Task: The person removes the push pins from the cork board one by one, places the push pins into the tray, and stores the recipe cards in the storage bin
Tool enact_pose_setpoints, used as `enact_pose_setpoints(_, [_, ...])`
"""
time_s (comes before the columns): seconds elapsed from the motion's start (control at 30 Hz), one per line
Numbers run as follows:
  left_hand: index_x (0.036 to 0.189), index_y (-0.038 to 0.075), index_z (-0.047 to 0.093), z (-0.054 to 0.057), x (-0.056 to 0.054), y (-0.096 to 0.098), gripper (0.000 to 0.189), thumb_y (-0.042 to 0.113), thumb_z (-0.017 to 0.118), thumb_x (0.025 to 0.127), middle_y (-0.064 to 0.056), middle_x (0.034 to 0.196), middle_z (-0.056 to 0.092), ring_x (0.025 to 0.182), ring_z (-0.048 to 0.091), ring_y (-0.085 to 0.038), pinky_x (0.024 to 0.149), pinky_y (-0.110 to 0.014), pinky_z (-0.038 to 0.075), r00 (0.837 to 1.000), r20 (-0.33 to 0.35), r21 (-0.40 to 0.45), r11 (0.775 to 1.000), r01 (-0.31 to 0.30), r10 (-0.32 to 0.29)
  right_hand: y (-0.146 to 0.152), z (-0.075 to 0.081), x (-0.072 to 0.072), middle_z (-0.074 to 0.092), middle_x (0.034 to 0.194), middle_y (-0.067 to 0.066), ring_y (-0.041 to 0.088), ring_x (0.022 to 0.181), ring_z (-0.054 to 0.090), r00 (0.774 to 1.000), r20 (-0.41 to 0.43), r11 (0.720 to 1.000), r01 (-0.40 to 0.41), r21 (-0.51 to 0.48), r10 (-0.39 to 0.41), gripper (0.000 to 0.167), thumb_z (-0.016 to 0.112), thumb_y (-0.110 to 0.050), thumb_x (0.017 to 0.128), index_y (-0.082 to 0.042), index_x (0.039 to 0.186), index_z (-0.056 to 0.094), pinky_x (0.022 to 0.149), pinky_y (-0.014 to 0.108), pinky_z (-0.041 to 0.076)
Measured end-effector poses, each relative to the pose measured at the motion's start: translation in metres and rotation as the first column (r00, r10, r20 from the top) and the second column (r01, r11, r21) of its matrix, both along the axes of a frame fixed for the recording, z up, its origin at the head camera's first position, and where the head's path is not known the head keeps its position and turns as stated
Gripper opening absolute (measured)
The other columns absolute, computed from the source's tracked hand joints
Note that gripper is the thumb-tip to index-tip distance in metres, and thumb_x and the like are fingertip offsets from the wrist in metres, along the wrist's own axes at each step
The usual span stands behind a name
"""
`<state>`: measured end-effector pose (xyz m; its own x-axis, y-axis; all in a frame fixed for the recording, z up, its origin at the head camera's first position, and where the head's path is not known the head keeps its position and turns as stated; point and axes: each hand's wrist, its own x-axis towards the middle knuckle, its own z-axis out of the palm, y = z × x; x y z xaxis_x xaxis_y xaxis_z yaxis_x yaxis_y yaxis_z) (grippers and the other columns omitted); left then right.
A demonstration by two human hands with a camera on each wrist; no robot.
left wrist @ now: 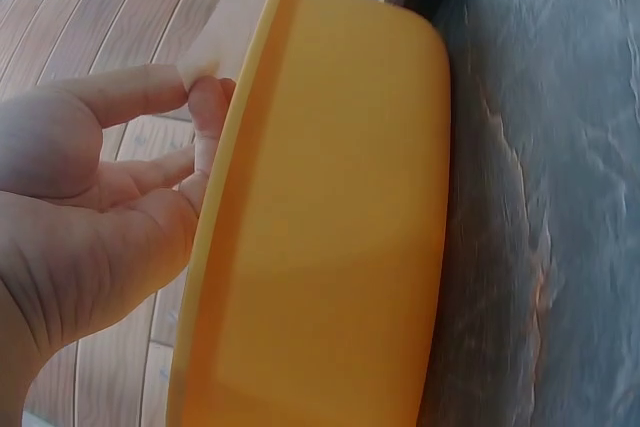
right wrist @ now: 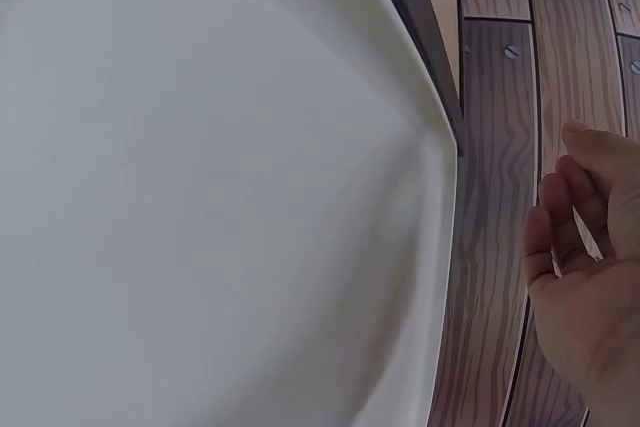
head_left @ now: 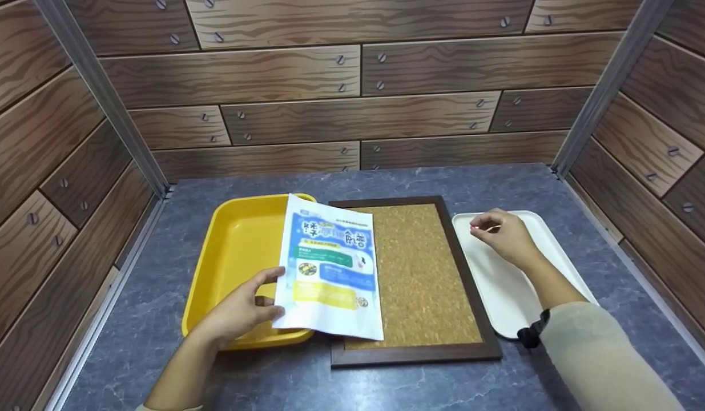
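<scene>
A printed paper sheet (head_left: 332, 268) with blue, green and yellow blocks lies partly over the cork board (head_left: 426, 274) and partly over the yellow bin (head_left: 232, 228). My left hand (head_left: 241, 311) holds the sheet's left edge between thumb and fingers, above the bin. In the left wrist view the left hand (left wrist: 110, 167) is beside the bin's rim, its fingertips on the paper (left wrist: 230, 27). Over the white tray (head_left: 535, 228), my right hand (head_left: 506, 237) pinches a small red thing (head_left: 474, 229), too small to tell its kind. In the right wrist view, the right hand (right wrist: 590, 237) has its fingers curled.
The cork board's dark wooden frame (head_left: 415, 354) stands between the bin and the tray. Wood-patterned walls (head_left: 306, 68) close in the back and both sides of the grey marbled tabletop (head_left: 386, 180).
</scene>
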<state>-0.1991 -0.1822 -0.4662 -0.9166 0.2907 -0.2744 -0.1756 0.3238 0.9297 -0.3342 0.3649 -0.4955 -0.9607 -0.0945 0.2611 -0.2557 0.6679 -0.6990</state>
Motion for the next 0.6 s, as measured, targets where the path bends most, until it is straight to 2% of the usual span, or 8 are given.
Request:
enact_pose_setpoints(0.3, [0.168, 0.010, 0.036, -0.002, -0.002, -0.021, 0.083, -0.003, 0.076, 0.096, -0.023, 0.169, 0.034, 0.101, 0.069, -0.024, 0.080, -0.028, 0.061, 0.999, 0.016, -0.004, 0.999, 0.033, -0.033, 0.023, -0.007, 0.002, 0.075, 0.107, 0.021, -0.013, 0.084, 0.059, 1.000, 0.020, 0.999, 0.018, 0.028, -0.018, 0.013, 0.080, -0.006, 0.097, 0.004, 0.105, 0.078, 0.078, 0.006, 0.051])
enact_pose_setpoints(0.6, [0.167, 0.011, 0.038, -0.004, -0.003, -0.043, 0.085, -0.001, 0.079, 0.094, -0.025, 0.170, 0.031, 0.100, 0.069, -0.024, 0.079, -0.027, 0.060, 0.999, 0.013, -0.022, 0.999, 0.036, -0.035, 0.042, -0.011, 0.006, 0.075, 0.102, 0.012, -0.012, 0.082, 0.059, 0.998, 0.035, 0.998, 0.044, 0.040, -0.045, 0.015, 0.080, -0.007, 0.096, 0.003, 0.107, 0.078, 0.075, 0.007, 0.050])
